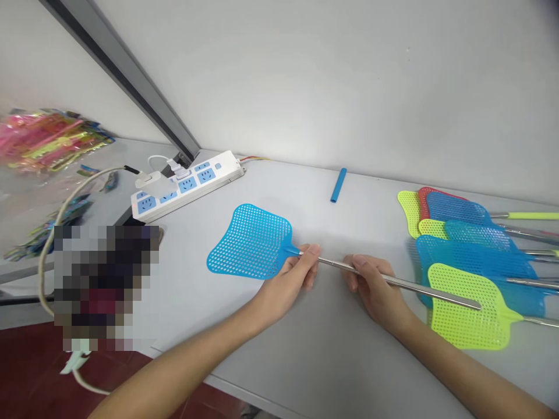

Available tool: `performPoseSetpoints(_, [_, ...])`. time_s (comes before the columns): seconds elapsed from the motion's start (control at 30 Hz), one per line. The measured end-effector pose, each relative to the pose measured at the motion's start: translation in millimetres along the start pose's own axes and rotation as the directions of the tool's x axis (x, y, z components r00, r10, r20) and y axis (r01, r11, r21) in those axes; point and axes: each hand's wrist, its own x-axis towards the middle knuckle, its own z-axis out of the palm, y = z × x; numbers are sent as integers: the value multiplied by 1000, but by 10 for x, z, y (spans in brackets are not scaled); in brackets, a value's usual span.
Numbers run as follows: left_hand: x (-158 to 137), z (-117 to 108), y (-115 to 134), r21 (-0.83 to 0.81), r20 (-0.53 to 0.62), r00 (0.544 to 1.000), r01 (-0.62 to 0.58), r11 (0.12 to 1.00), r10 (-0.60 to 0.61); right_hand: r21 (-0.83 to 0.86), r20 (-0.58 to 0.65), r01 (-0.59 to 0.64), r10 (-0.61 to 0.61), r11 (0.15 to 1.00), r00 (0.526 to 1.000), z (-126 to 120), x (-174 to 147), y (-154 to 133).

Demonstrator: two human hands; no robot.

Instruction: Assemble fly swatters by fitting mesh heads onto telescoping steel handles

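A blue fly swatter (251,243) with a perforated head and a thin metal telescopic rod (419,285) is held across the front of me, its head to the left. My left hand (294,273) pinches the rod just beside the head. Farther along, my right hand (375,282) grips the thicker part of the same rod, fingers closed round it. The rod's bare end reaches over a yellow-green fly swatter (469,326) lying at the right. Behind my hands a short blue tube (338,185) lies on the table.
Several blue, yellow and red fly swatters (476,256) lie stacked at the right. A white power strip (187,186) with plugs and cables stands at the back left. Bagged colourful items (56,139) lie beyond the grey metal post (144,81). A pixelated patch covers the lower left.
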Motion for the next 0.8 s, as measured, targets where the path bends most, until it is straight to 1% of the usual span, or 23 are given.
performPoseSetpoints(0.1, [-2,13,-16,-24,-37,999,-7,1000,6,-9,7,-4,4,1000,1000,-2,0,-2])
performPoseSetpoints(0.17, [1,26,-36,-75,-65,998,-12,997,7,-25,23,-11,12,1000,1000,-4,0,-10])
performPoseSetpoints(0.23, [6,40,-58,-139,-100,995,-42,989,28,-29,40,-16,17,999,999,-5,-1,-19])
performPoseSetpoints(0.33, [14,66,-85,-238,-146,988,-74,968,40,2,35,-22,22,1000,999,-3,-9,-26])
performPoseSetpoints(0.4, [16,84,-96,-270,-149,988,-78,960,39,36,23,-29,29,999,999,-2,-15,-26])
performPoseSetpoints(0.6, [17,111,-89,-258,-194,978,-127,958,77,99,31,-33,30,994,999,1,-7,-45])
performPoseSetpoints(0.8, [28,82,-66,-200,-208,973,-147,969,105,145,16,-34,32,989,999,14,6,-58])
